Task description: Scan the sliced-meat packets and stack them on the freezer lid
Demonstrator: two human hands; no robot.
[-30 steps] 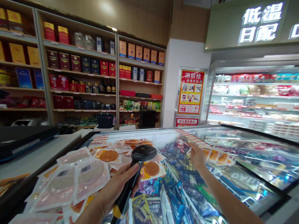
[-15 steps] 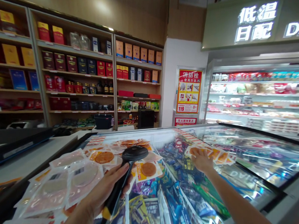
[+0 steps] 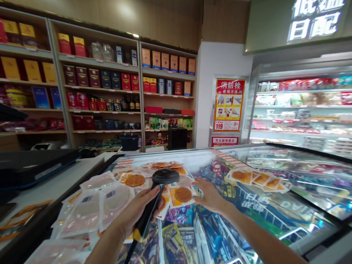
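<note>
A black handheld barcode scanner point(image 3: 166, 176) is gripped by my left hand point(image 3: 141, 209), its head over the freezer glass and its cord running down toward me. Just right of the scanner lies a flat packet with a round orange-brown patty point(image 3: 183, 194). My right hand point(image 3: 209, 196) reaches to this packet's right edge, thumb and fingers apart; whether they touch it I cannot tell. Farther right, a fanned row of similar patty packets point(image 3: 256, 179) rests on the glass. More patty packets point(image 3: 135, 180) and see-through packets lying face down point(image 3: 89, 211) cover the left side.
Under the glass of the chest freezer point(image 3: 322, 215) are bagged frozen goods point(image 3: 181, 244) in wire baskets. A counter with a black flat device point(image 3: 28, 167) stands at left. Shelves of boxes point(image 3: 103, 80) and a lit refrigerated display point(image 3: 306, 114) line the back.
My right hand has moved left, from the fanned packets at right to the patty packet beside the scanner. The fanned packets stay on the glass. The whole view has shifted slightly.
</note>
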